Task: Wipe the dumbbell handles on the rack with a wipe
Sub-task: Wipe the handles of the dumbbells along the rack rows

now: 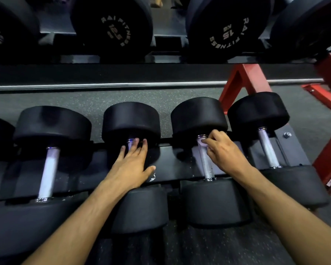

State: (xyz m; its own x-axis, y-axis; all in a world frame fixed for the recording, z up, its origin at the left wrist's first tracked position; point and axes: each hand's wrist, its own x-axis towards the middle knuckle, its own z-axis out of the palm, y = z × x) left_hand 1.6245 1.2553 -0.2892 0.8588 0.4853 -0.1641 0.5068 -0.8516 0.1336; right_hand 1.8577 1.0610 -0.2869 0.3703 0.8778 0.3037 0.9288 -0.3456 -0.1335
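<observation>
Several black dumbbells lie side by side on the lower shelf of the rack [172, 165], their steel handles pointing away from me. My left hand [132, 163] lies flat with straight fingers over the handle of the second dumbbell [130, 142], hiding most of it. My right hand [221, 150] pinches a small pale wipe [202, 143] against the far end of the third dumbbell's handle [206, 165]. The handles of the first dumbbell [49, 171] and the fourth dumbbell [267, 148] are bare and untouched.
An upper shelf at the top holds bigger dumbbells, among them a 12.5 kg one [116, 31] and a 15 kg one [228, 33]. The red rack frame [243, 81] rises at the right. Speckled rubber floor [103, 100] shows behind the lower row.
</observation>
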